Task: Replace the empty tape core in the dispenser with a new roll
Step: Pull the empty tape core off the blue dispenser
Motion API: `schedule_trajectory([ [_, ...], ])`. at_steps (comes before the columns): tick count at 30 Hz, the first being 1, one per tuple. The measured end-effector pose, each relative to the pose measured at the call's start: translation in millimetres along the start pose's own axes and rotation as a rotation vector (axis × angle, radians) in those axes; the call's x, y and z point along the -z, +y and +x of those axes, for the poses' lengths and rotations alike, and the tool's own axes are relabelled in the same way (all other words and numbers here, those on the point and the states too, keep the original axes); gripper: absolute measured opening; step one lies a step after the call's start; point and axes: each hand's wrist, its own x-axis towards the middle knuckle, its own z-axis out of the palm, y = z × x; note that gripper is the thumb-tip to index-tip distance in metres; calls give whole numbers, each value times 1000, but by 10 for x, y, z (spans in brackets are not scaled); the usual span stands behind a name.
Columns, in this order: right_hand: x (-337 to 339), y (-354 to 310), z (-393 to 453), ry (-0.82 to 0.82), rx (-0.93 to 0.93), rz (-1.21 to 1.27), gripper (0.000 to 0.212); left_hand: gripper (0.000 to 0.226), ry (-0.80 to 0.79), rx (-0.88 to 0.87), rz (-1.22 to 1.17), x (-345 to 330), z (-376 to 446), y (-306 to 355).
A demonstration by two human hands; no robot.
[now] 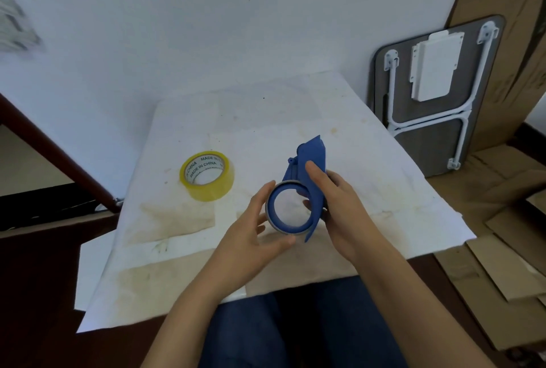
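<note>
A person holds a blue tape dispenser [310,172] up over a table covered with stained white paper [369,160]. The right hand [342,202] is wrapped around the dispenser's body, with the thumb pressed on the flat blue side and the other fingers curled behind it. The dispenser's pointed end sticks up and away from the person. At the low end of the dispenser is its round blue wheel, and a thin grey empty tape core [273,221] sits around that wheel. The left hand [251,237] pinches this ring, with the pointer finger on the top edge and the thumb under the bottom edge. You can see the paper through the hole in the middle of the ring. The new roll of tape [206,175] is yellow and see-through, with "MADE IN CHINA" printed inside. It lies flat on the paper, off to the left of the hands and apart from them. A folded small table [428,95] leans on the wall at the right, next to brown cardboard [502,42].
</note>
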Motion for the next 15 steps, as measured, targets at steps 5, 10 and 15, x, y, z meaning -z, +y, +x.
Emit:
schedule_trajectory([
  [5,-18,-18,-70,-72,-17,65,63,101,67,-108,163,-71,-41,63],
  [10,15,-65,-122,-145,4,-61,55,98,130,-213,371,-2,-74,49],
  [15,58,-95,-103,-92,72,-233,50,98,187,-198,409,55,-88,24],
])
